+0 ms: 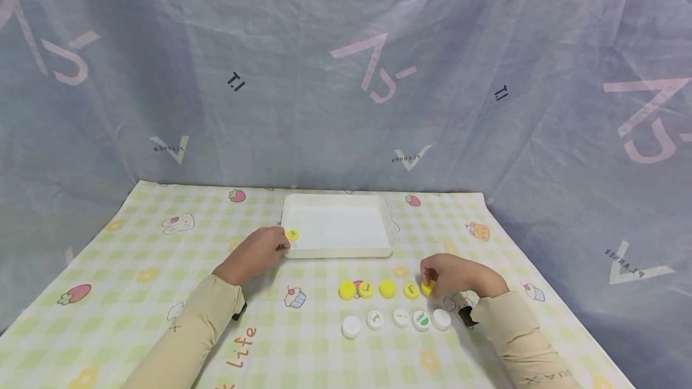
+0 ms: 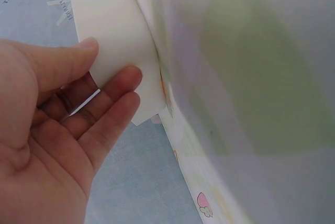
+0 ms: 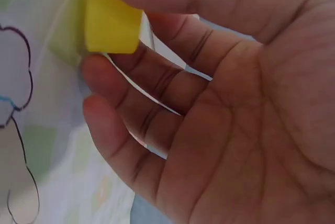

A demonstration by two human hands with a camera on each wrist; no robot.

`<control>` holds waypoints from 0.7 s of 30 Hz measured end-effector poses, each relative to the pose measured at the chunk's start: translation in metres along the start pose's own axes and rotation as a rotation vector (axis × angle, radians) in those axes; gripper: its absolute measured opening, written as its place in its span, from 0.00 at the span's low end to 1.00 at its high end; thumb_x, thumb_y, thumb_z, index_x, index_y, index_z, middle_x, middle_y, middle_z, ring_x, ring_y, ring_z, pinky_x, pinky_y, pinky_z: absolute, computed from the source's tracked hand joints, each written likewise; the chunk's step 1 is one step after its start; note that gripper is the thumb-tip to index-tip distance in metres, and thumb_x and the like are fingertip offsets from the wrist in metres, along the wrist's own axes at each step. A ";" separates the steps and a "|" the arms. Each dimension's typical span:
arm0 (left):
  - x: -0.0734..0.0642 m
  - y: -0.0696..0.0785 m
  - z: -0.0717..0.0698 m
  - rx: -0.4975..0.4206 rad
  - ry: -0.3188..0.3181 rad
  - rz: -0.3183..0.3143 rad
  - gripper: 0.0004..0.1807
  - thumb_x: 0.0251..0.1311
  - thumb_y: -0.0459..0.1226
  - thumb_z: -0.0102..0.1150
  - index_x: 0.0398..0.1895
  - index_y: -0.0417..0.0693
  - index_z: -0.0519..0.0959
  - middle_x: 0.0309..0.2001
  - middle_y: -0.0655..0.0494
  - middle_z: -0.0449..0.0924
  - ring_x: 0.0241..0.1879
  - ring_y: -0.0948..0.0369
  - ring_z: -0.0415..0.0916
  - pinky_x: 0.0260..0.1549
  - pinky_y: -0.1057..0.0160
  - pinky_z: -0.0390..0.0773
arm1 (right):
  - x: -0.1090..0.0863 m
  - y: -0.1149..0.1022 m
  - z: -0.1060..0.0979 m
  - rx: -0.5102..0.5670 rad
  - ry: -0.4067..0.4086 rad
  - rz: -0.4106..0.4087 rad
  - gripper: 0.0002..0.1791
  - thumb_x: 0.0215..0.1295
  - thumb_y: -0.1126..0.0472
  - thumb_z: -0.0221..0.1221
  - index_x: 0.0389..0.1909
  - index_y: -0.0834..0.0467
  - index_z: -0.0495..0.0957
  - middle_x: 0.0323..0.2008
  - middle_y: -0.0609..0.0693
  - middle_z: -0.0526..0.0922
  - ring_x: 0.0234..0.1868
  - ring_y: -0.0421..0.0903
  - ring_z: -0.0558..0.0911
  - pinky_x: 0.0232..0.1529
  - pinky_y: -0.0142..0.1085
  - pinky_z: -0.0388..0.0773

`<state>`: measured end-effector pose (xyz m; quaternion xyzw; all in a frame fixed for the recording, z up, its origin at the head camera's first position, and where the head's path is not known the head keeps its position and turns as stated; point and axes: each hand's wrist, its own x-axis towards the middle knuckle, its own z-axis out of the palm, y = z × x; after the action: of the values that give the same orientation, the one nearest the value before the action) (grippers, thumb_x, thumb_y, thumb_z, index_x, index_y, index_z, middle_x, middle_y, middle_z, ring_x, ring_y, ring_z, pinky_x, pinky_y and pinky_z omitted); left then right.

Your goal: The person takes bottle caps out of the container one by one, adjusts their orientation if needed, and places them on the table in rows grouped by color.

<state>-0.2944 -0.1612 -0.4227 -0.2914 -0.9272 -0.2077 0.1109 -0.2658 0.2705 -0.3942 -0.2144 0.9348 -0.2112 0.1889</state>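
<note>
At its near left corner, a white rectangular tray (image 1: pixel 339 253) is held by my left hand (image 1: pixel 264 250). The left wrist view has thumb and fingers at the tray's outer wall (image 2: pixel 118 30). One yellow bottle cap (image 1: pixel 292 235) lies inside the tray, beside that hand. My right hand (image 1: pixel 454 274) pinches a yellow bottle cap (image 3: pixel 112 22) between thumb and fingers, low over the cloth at the right end of a yellow row. More yellow caps (image 1: pixel 387 288) line up to its left, some printed with dark writing.
Nearer to me runs a row of several white caps (image 1: pixel 401 317), one with a green patch (image 1: pixel 421 320). A checked, cartoon-printed cloth (image 1: pixel 303 347) covers the table. Behind it hangs a grey-blue curtain (image 1: pixel 303 77) with printed letters.
</note>
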 end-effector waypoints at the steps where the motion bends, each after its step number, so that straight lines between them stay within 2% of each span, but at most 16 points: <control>1: 0.000 0.000 0.000 0.002 -0.001 0.001 0.26 0.64 0.26 0.60 0.13 0.56 0.62 0.21 0.62 0.56 0.22 0.66 0.51 0.28 0.64 0.60 | 0.000 0.000 0.001 0.004 -0.006 0.004 0.17 0.40 0.73 0.70 0.29 0.56 0.75 0.27 0.47 0.74 0.27 0.45 0.68 0.28 0.37 0.66; 12: 0.000 0.000 0.000 -0.014 -0.020 -0.021 0.28 0.65 0.28 0.58 0.14 0.57 0.56 0.22 0.61 0.53 0.22 0.65 0.48 0.27 0.65 0.57 | 0.003 0.001 0.006 0.026 -0.043 -0.018 0.19 0.39 0.72 0.74 0.28 0.60 0.72 0.25 0.46 0.69 0.27 0.44 0.67 0.29 0.36 0.65; 21: 0.000 0.000 -0.001 0.006 -0.009 -0.005 0.27 0.65 0.28 0.58 0.13 0.57 0.60 0.21 0.62 0.55 0.23 0.66 0.49 0.28 0.64 0.59 | 0.003 0.001 0.006 0.010 -0.044 0.000 0.18 0.40 0.71 0.74 0.28 0.59 0.73 0.25 0.46 0.70 0.25 0.42 0.67 0.28 0.34 0.65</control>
<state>-0.2943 -0.1613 -0.4220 -0.2895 -0.9290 -0.2040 0.1072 -0.2663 0.2680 -0.4001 -0.2178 0.9293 -0.2113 0.2105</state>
